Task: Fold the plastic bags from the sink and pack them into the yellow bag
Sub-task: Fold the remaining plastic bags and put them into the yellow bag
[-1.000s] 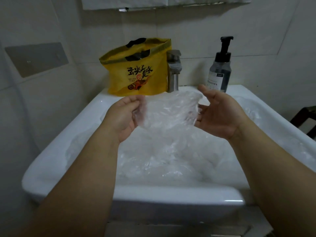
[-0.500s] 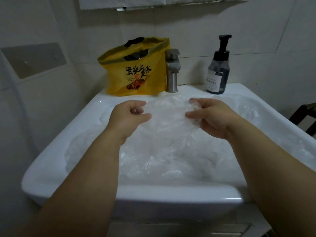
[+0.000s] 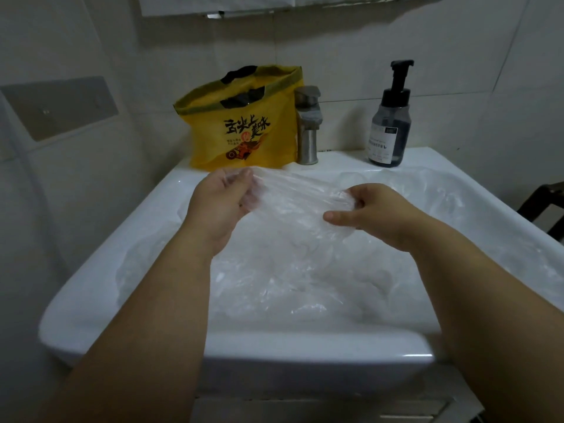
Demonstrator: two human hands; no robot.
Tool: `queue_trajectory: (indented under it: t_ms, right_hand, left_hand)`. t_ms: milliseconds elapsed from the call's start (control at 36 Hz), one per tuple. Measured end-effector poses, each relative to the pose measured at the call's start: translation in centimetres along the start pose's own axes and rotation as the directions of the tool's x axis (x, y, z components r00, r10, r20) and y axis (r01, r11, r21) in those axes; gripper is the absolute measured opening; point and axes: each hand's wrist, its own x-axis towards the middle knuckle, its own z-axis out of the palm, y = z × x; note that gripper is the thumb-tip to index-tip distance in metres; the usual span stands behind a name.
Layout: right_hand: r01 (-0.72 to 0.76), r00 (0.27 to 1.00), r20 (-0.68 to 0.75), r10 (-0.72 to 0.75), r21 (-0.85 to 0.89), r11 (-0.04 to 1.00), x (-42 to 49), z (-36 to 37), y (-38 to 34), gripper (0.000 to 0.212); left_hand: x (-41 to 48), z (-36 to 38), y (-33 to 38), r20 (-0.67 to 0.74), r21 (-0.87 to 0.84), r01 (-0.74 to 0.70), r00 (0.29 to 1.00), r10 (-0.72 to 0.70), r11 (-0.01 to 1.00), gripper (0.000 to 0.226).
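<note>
A clear plastic bag [image 3: 293, 195] is stretched flat between my two hands above the white sink [image 3: 305, 352]. My left hand [image 3: 218, 206] pinches its left end, and my right hand [image 3: 375, 212] grips its right end with curled fingers. Below them the basin is full of several more crumpled clear plastic bags [image 3: 305, 285]. The yellow bag [image 3: 244, 120] with black lettering stands upright and open on the sink's back left ledge, beyond my left hand.
A steel faucet [image 3: 308, 126] stands right of the yellow bag. A dark pump bottle [image 3: 389, 120] sits on the back right ledge. Tiled walls close in behind and on the left. A dark chair [image 3: 546, 206] shows at the right edge.
My hands lowered the bag from in front of the yellow bag, closed on its two ends and drew apart, pulling it into a long flat strip.
</note>
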Motion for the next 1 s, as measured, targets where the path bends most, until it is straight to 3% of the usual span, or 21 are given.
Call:
queue_trajectory:
  t_ms: [194, 278, 333, 389, 417, 556, 639, 722, 806, 889, 944, 1000]
  right_hand:
    - [0.105, 0.984, -0.144, -0.105, -0.007, 0.994, -0.3, 0.1, -0.5, 0.031]
    - [0.147, 0.970, -0.217, -0.107, 0.175, 0.974, -0.4, -0.2, -0.6, 0.025]
    - [0.125, 0.981, -0.189, -0.049, 0.411, 0.903, -0.7, -0.3, -1.2, 0.028]
    - [0.124, 0.990, -0.127, -0.056, 0.624, 0.772, -1.0, -0.3, -1.8, 0.012]
    - [0.129, 0.991, -0.118, -0.066, 0.687, 0.715, -1.0, -0.3, -2.0, 0.013]
    - [0.111, 0.994, -0.092, -0.061, 0.799, 0.591, -1.3, -0.8, -2.2, 0.015]
    - [0.140, 0.990, -0.113, -0.084, 0.743, 0.655, -1.2, -1.1, -1.7, 0.010]
    - [0.158, 0.987, -0.104, -0.119, 0.673, 0.723, -1.0, -1.1, -1.4, 0.007]
    - [0.145, 0.988, -0.059, -0.143, 0.676, 0.722, -0.9, -1.0, -1.5, 0.012]
    - [0.125, 0.987, -0.009, -0.160, 0.674, 0.728, -0.9, -1.0, -1.7, 0.020]
    - [0.114, 0.986, 0.010, -0.167, 0.691, 0.713, -0.9, -1.0, -1.6, 0.027]
    - [0.075, 0.990, 0.025, -0.136, 0.732, 0.678, -0.7, -1.1, -1.6, 0.047]
  left_hand:
    - [0.1, 0.0, -0.2, -0.088, 0.063, -0.090, 0.992, 0.095, 0.994, 0.010]
    - [0.0, 0.0, 0.0, -0.104, 0.047, -0.091, 0.990, 0.095, 0.995, 0.008]
    - [0.1, 0.0, 0.1, -0.103, -0.002, -0.068, 0.992, 0.068, 0.998, 0.007]
    - [0.0, 0.0, 0.3, -0.087, -0.034, -0.040, 0.995, 0.037, 0.999, 0.009]
    - [-0.1, 0.0, 0.3, -0.081, -0.041, -0.032, 0.996, 0.029, 0.999, 0.012]
    - [-0.1, 0.0, 0.4, -0.121, 0.018, -0.013, 0.993, 0.015, 1.000, 0.022]
    - [0.1, -0.4, 0.2, -0.160, 0.076, -0.005, 0.987, 0.018, 0.997, 0.019]
    - [0.0, -0.5, 0.5, -0.197, 0.129, -0.010, 0.980, 0.035, 0.992, 0.043]
    - [-0.8, -0.1, 1.4, -0.094, 0.134, -0.070, 0.992, 0.083, 0.988, 0.062]
    - [-2.0, 0.5, 1.8, 0.166, 0.301, -0.025, 0.986, -0.027, 0.953, 0.087]
    - [-2.5, 0.5, 1.7, 0.315, 0.443, 0.032, 0.930, -0.189, 0.896, 0.082]
    - [-2.5, 0.3, 1.4, 0.396, 0.497, 0.067, 0.870, -0.295, 0.865, 0.054]
